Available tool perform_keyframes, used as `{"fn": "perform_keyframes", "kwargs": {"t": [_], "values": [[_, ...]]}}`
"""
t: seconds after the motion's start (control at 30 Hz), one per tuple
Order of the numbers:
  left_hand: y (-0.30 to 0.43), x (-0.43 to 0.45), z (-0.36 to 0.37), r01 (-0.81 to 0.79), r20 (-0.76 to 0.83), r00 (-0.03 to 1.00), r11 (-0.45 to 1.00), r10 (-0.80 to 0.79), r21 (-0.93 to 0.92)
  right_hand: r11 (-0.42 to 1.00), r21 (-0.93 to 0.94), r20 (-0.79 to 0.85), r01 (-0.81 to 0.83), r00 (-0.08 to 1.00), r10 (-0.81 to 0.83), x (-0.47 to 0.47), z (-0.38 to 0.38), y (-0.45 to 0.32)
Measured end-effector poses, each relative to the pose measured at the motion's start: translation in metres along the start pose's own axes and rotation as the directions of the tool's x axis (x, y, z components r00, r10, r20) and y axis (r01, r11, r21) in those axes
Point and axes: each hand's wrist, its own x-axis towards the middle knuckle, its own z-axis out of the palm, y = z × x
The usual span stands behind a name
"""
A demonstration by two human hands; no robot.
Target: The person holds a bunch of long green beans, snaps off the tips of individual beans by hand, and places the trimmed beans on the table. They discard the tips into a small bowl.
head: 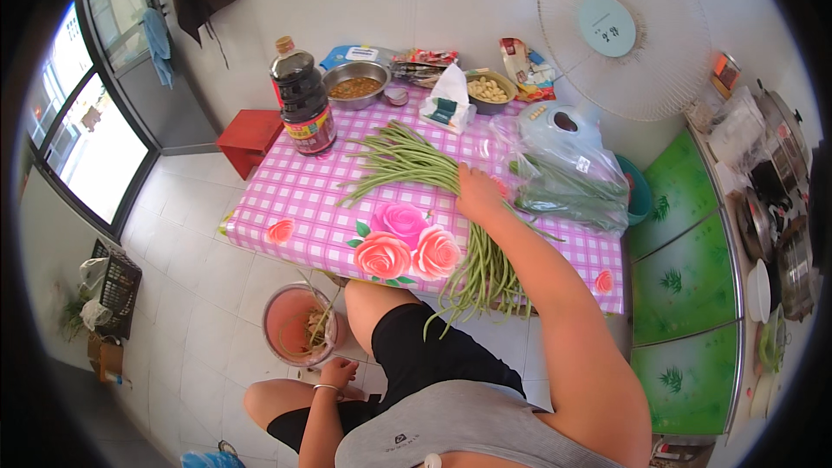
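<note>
A long bundle of green yard-long beans [416, 161] stretches across a pink checked tablecloth [260, 208]. Its near ends droop over the table's front edge. My right hand [479, 194] is closed around the middle of the bundle, pressing close to the cloth. My left hand [339, 374], with a bangle at the wrist, hangs by my knee, just below a pink waste bin [286, 322]. Its fingers are curled and nothing shows in them. Plant scraps [317, 325] lie inside the bin, with a few stalks sticking over its rim.
A large sauce bottle [307, 104] stands at the table's back left, near a metal bowl of food [356, 86]. A tissue pack [448, 104] and a bowl of pale pieces [487, 90] sit behind the beans. Bagged green vegetables [572, 192] lie right, below a fan [624, 32].
</note>
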Motion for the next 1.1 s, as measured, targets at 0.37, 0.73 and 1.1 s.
{"fn": "perform_keyframes", "kwargs": {"t": [0.37, 0.73, 1.1], "values": [[-0.009, 0.008, -0.003, 0.016, -0.004, 1.0, 1.0, -0.016, -0.001, 0.975, -0.031, -0.238, 0.221, 0.946, -0.222, -0.012, -0.017, -0.037], [-0.003, 0.009, -0.004, 0.026, 0.011, 1.0, 1.0, -0.026, -0.005, 0.726, 0.403, -0.113, 0.558, 0.817, -0.565, -0.045, -0.027, -0.108], [-0.008, 0.009, -0.005, -0.01, -0.006, 1.0, 1.0, 0.01, -0.002, 0.991, -0.116, -0.188, -0.061, 0.981, 0.039, -0.018, -0.035, -0.045]]}}
